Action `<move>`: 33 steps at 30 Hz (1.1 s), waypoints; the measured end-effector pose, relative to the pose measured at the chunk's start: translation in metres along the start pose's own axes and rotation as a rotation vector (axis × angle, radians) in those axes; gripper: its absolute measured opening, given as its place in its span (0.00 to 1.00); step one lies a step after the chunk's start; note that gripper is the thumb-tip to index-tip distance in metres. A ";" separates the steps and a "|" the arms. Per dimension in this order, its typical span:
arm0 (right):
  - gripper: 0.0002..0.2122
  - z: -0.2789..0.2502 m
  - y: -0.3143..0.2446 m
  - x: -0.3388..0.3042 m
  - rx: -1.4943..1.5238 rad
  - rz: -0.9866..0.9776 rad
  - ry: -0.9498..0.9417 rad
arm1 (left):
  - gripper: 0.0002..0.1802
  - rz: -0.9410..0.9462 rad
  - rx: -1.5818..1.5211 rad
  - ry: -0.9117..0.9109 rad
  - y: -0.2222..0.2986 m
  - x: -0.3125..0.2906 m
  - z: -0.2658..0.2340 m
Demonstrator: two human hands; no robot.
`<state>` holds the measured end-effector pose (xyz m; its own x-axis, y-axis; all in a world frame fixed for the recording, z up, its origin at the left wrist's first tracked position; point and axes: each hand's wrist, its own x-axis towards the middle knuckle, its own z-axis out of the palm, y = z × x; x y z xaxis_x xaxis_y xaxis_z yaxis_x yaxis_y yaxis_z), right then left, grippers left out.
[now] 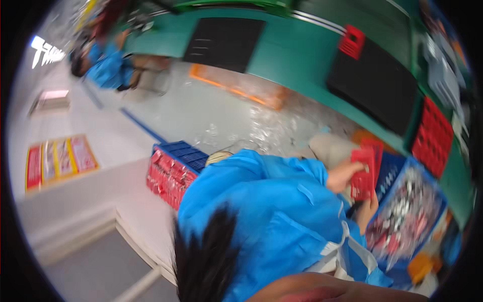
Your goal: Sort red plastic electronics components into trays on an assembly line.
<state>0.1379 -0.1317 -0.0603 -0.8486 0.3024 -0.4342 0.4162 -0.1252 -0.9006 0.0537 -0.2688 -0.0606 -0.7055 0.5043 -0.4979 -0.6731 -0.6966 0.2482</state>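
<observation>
A flat red rectangular piece (362, 181) is held to the right, in front of my blue-sleeved body; a second red edge shows behind it. My left hand (340, 177) grips its side, thumb over the front. Below, my right hand (368, 210) holds its lower end, fingers partly hidden and blurred. Just beyond my hands stands a blue crate (436, 214), filled with small red and silvery pieces that look wrapped in clear plastic. Motion blurs finer detail.
A green table (297, 45) bears black mats (224, 44), a red block (352, 42) and a red panel with holes (432, 136). A blue basket (183, 152) with red pieces stands behind me. Clear plastic litters the floor near an orange-edged container (231, 89). Another person (106, 68) sits far left.
</observation>
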 end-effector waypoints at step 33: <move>0.31 -0.224 0.182 0.080 -1.020 -0.171 0.309 | 0.16 0.227 -0.070 0.600 -0.007 0.001 -0.167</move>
<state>0.2191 0.0812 -0.2544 -0.8616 0.4843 -0.1519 0.4970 0.7446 -0.4455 0.0943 -0.3486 -0.2018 -0.5684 -0.0183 -0.8226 -0.4917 -0.7940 0.3574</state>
